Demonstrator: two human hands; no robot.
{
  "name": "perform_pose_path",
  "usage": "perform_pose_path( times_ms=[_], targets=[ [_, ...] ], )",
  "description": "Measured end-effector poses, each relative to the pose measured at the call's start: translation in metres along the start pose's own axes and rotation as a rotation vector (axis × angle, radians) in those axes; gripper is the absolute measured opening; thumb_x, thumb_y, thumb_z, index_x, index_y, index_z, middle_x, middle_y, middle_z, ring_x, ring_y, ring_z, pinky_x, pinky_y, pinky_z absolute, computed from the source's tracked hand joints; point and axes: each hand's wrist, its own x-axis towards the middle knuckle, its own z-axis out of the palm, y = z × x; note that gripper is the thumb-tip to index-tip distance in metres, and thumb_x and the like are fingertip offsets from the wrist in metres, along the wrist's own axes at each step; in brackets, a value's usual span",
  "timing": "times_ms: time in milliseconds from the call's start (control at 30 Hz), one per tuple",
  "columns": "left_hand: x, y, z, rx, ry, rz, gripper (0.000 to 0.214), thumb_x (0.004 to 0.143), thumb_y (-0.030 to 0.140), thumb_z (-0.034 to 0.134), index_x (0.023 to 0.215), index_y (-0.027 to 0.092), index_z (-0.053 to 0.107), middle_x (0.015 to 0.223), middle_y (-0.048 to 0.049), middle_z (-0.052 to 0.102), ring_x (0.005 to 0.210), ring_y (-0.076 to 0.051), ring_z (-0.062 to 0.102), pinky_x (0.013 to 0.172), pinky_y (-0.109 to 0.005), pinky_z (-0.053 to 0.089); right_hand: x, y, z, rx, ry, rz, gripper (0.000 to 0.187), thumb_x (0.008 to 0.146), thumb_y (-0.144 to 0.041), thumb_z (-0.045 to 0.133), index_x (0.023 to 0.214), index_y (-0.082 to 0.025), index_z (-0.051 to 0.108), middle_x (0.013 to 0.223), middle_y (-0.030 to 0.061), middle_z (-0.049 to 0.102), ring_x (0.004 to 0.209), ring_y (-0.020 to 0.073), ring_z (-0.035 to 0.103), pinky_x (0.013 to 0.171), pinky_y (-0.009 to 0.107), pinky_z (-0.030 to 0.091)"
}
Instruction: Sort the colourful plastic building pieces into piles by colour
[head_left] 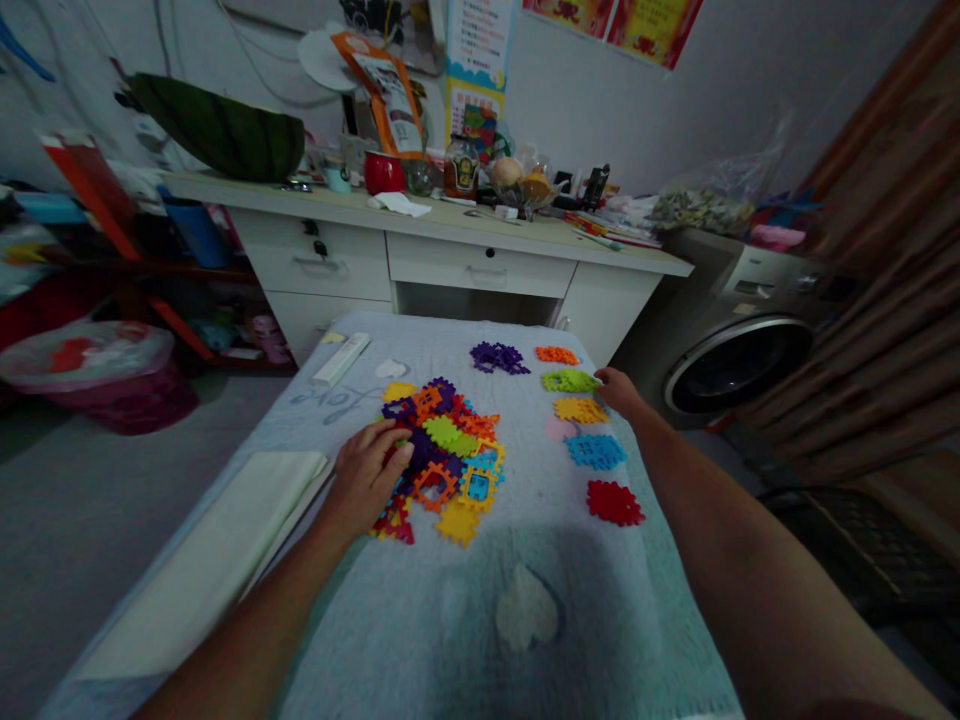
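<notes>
A mixed heap of plastic interlocking pieces (pixel 457 465) in purple, orange, yellow, green, blue and red lies on the cloth-covered table (pixel 517 610). At the heap's left side rests my left hand (pixel 369 475), thumb and fingers apart over the pieces. My right hand (pixel 619 390) reaches to the table's right side, its fingertips closed on the edge of a green piece (pixel 568 381) in the green group. In line with that group lie orange pieces (pixel 556 355), yellow pieces (pixel 580 411), blue pieces (pixel 596 451) and red pieces (pixel 615 503). Purple pieces (pixel 499 358) form another group at the far edge.
On the table's left are a folded white sheet (pixel 210 560) and a long white box (pixel 342 360). Behind stands a white desk (pixel 450 238) crowded with jars, a red pot and a cut watermelon (pixel 217 130). A washing machine (pixel 739 340) is at right, a lined bin (pixel 105 390) at left.
</notes>
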Motion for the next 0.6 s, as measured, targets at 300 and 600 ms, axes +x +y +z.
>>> perform_pose_path(
  times_ms=[300, 600],
  targets=[
    [-0.002, 0.001, 0.001, 0.032, 0.032, -0.011, 0.042, 0.094, 0.051, 0.037, 0.111, 0.025, 0.065, 0.128, -0.0071, 0.056, 0.121, -0.026, 0.050, 0.107, -0.050, 0.037, -0.031, -0.044, -0.013, 0.234, 0.116, -0.057, 0.028, 0.078, -0.016, 0.054, 0.104, -0.014, 0.065, 0.099, 0.0096, 0.068, 0.086, 0.0182, 0.064, 0.075, 0.029, 0.051],
    [-0.002, 0.002, 0.002, 0.058, 0.006, -0.019, 0.043, 0.093, 0.051, 0.040, 0.112, 0.022, 0.064, 0.129, -0.0087, 0.056, 0.122, -0.026, 0.050, 0.107, -0.048, 0.037, -0.157, -0.176, 0.028, 0.224, -0.389, -0.714, 0.017, 0.081, -0.025, 0.066, 0.095, -0.017, 0.067, 0.093, 0.0049, 0.068, 0.085, 0.0161, 0.061, 0.077, 0.028, 0.047]
  ],
)
